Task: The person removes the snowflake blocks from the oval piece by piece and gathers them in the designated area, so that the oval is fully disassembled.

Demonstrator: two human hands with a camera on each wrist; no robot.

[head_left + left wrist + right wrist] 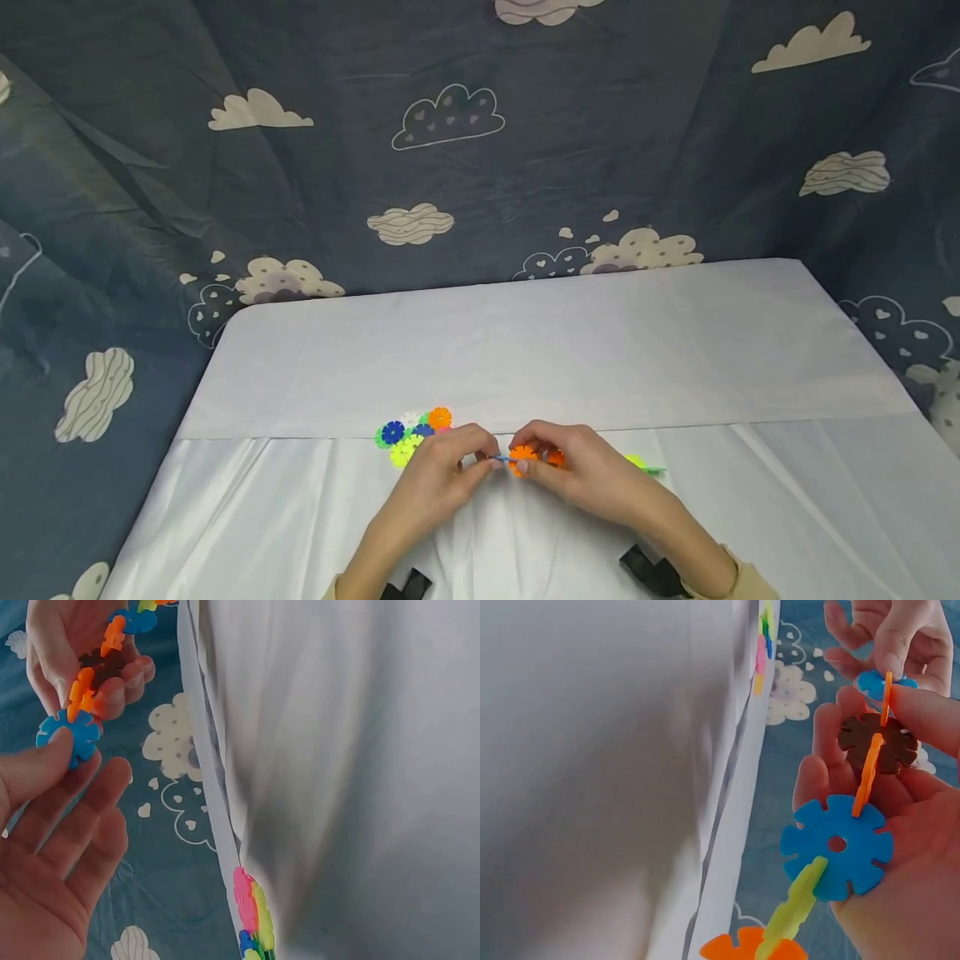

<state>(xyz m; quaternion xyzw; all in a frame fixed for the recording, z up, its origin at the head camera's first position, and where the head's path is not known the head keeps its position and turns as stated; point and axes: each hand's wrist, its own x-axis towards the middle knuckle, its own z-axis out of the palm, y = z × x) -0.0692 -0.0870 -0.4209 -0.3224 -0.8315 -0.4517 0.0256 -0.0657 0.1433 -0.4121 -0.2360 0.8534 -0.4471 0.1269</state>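
Observation:
My left hand point(442, 471) pinches a blue notched disc point(67, 737) between thumb and fingertips. Facing it, my right hand point(588, 477) pinches an orange notched disc point(886, 701), which meets the blue one edge to edge at the slots. From that orange disc a chain of interlocked discs runs back across the right palm. In the right wrist view it goes through a brown disc point(892, 748), another orange disc point(866, 780), a larger-looking blue disc point(817, 832), a yellow disc point(789, 911) and an orange one point(742, 945). Past the right hand, a light green end point(654, 471) sticks out.
A loose pile of several coloured discs point(405, 450) lies on the white-covered table point(585, 350), just left of the left hand, which partly hides it. Behind the table hangs a dark cloth point(337, 167) with cloud prints. Black straps point(652, 573) sit by both wrists.

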